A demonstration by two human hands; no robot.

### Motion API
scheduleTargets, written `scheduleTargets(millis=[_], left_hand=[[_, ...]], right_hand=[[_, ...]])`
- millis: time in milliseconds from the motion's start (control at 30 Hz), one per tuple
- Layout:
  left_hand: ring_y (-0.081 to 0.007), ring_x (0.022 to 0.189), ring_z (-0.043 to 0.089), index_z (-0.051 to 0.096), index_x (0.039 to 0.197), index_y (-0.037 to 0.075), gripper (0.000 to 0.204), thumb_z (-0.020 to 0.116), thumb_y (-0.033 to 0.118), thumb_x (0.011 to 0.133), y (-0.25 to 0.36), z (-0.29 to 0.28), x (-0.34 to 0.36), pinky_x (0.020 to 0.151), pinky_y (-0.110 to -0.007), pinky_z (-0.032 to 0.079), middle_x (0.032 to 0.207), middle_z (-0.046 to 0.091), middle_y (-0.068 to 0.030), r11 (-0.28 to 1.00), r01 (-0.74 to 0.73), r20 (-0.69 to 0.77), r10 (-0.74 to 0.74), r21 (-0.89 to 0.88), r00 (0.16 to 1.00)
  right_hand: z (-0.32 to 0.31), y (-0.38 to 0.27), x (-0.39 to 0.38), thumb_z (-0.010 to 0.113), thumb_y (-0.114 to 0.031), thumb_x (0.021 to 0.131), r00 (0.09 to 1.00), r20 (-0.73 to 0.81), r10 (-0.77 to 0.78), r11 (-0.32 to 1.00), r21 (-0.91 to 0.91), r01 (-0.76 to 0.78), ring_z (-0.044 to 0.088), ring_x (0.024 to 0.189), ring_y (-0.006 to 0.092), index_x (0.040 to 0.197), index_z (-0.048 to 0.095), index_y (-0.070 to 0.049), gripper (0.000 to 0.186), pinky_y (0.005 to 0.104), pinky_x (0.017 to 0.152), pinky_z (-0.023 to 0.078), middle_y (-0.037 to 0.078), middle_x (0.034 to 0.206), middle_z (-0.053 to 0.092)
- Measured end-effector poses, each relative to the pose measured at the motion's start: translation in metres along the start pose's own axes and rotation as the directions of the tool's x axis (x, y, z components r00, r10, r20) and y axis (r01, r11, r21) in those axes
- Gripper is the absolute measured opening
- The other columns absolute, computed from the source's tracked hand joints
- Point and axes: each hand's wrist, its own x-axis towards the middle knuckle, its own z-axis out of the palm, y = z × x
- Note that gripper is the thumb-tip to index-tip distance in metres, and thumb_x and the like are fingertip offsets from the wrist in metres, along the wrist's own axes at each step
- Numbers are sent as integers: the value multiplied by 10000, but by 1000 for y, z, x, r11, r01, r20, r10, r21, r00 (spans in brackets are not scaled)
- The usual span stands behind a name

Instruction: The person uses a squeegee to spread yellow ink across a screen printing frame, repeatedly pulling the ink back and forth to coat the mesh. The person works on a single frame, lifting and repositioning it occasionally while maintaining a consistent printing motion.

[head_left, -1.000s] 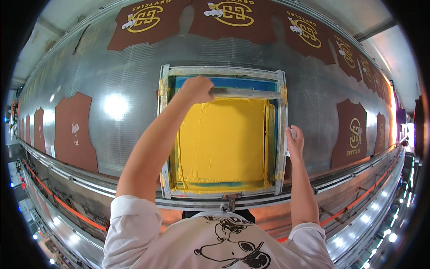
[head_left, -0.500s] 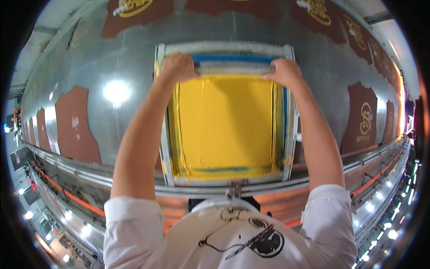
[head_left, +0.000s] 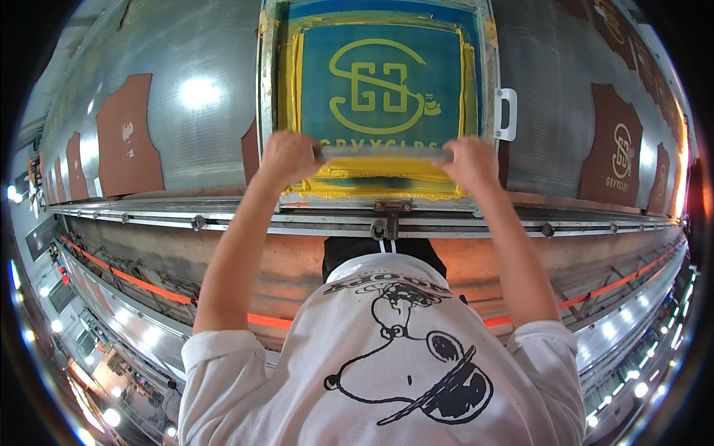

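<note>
With both arms stretched ahead, I grip a long squeegee (head_left: pixel 383 152) that lies crosswise over the near part of a screen printing frame (head_left: pixel 268 82). My left hand (head_left: pixel 288 157) is closed round its left end. Its right end is held in my right hand (head_left: pixel 474 163), fingers wrapped over it. Beyond the squeegee the teal mesh (head_left: pixel 316 56) is bare of thick ink and shows a light emblem with lettering. Yellow ink (head_left: pixel 379 169) is gathered along the squeegee's near side, and yellow streaks line the mesh's sides. The blade's lower edge is hidden.
Brown cut fabric pieces (head_left: pixel 128 141) lie on the long metal table (head_left: pixel 197 149) at both sides; a printed one (head_left: pixel 613 149) is at the right. A white handle (head_left: pixel 507 114) juts from the frame's right side. A metal rail (head_left: pixel 320 217) with clamps runs along the near edge.
Both hands have drawn the squeegee from the frame's far end to its near end. The yellow layer that covered the mesh is swept toward me, uncovering the emblem. The view has shifted nearer my body.
</note>
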Motion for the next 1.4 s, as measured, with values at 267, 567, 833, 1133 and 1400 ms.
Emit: scheduleTargets(millis=[267,567,833,1133,1400], left_hand=[[-319,817,726,780,1088,103,517,744,544,822,-17,-2,-14,791,-417,574,864,750,-130,989,-147,30,146,15,989],[-291,900,730,787,980,71,497,762,538,811,-28,-148,143,818,-419,581,922,753,-116,987,-109,-151,127,117,980],[-331,899,722,782,998,61,499,801,500,761,-42,-157,210,860,-442,560,880,750,-147,985,-122,-284,151,119,947],[-267,834,740,784,1056,144,461,784,531,805,-26,-96,126,803,-415,592,864,753,-99,986,-72,-149,95,152,984],[-277,767,717,793,1055,188,321,755,412,828,-1,19,-20,750,-401,561,789,744,-81,995,-100,-94,101,15,990]], right_hand=[[-16,-3,-4,827,-501,755,995,57,-78,997,10,78,693,746,263,956,784,-91,459,391,872,470,103,760,726],[-109,42,173,834,-485,732,994,-63,93,995,-31,-96,723,919,298,1101,769,-99,539,428,937,508,135,947,760],[-105,68,242,871,-458,683,989,-64,130,991,31,-128,719,1013,330,1205,727,-56,675,433,921,552,179,1067,747],[-63,40,150,848,-442,751,996,-18,84,996,9,-84,734,901,311,1127,761,-72,534,425,835,578,168,962,756],[8,-3,-25,837,-326,786,1000,-23,8,998,58,-6,676,905,257,1018,771,-100,331,401,923,455,80,915,746]])
